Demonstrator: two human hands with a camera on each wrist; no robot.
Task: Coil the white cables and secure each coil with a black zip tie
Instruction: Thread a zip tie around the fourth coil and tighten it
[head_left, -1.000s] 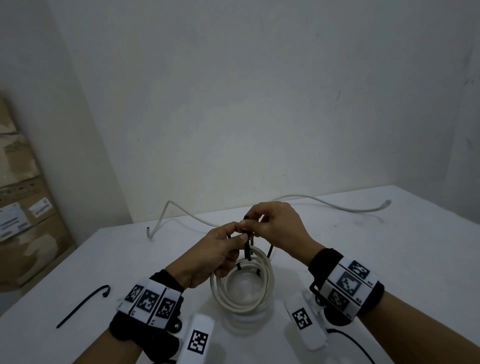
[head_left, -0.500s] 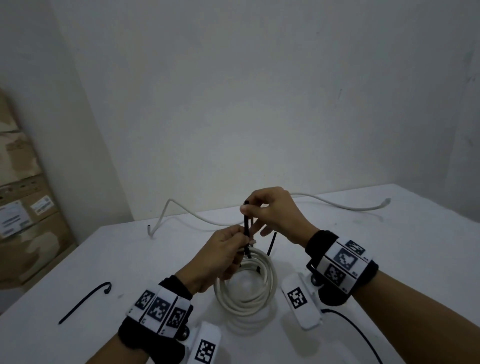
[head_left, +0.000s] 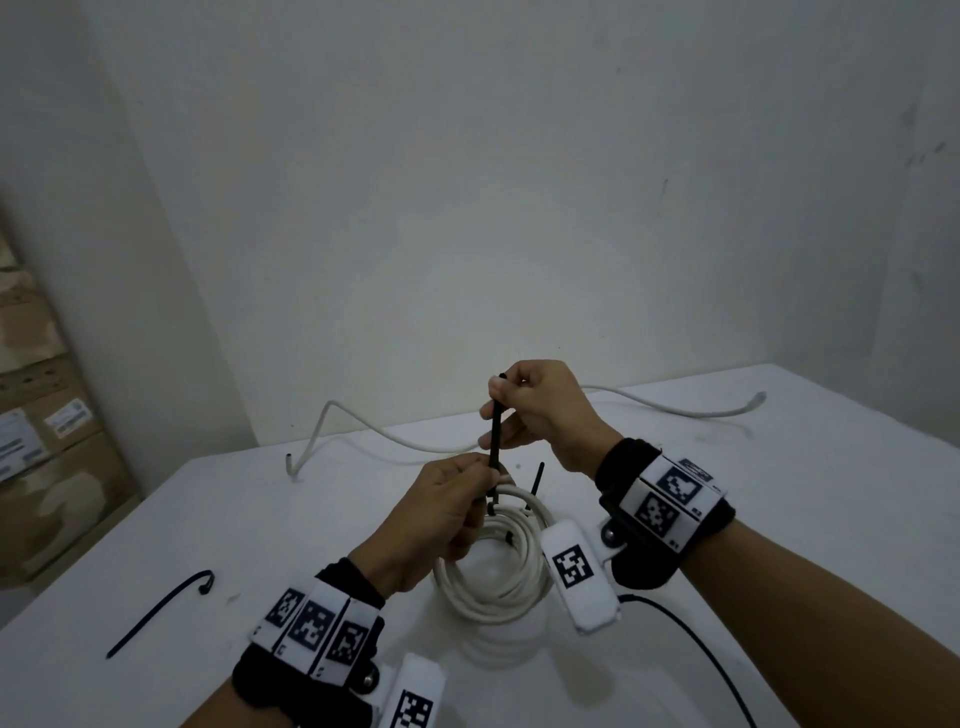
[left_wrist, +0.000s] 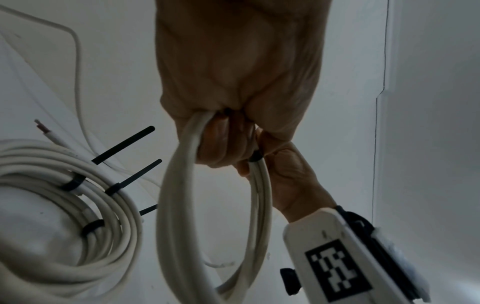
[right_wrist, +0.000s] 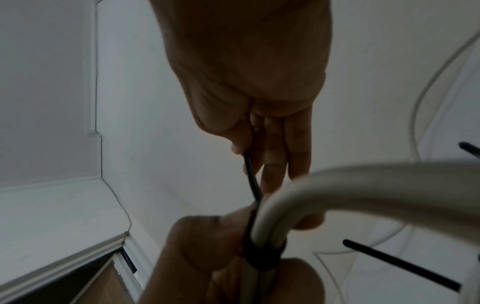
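Note:
A coil of white cable (head_left: 522, 597) hangs from my left hand (head_left: 480, 475), which grips its top where a black zip tie (head_left: 496, 436) wraps the strands. Higher up, my right hand (head_left: 501, 397) pinches the tie's tail, which runs straight up from the coil. The left wrist view has my left hand (left_wrist: 233, 127) curled round the held coil (left_wrist: 176, 205), with the tie's band (left_wrist: 255, 158) at the fingers. In the right wrist view my right hand (right_wrist: 249, 148) grips the tail (right_wrist: 252, 179) above the band (right_wrist: 262, 257) round the strands.
A second coil (left_wrist: 111, 226) with several black ties lies on the white table (head_left: 779, 519) under the held one. A loose white cable (head_left: 675, 410) trails along the back. A spare zip tie (head_left: 156, 613) lies at the front left. Cardboard boxes (head_left: 47, 467) stand beyond the left edge.
My right hand has risen, drawing the zip tie's tail up and away from my left hand, so more tail shows between them. The left hand keeps its hold on the coil.

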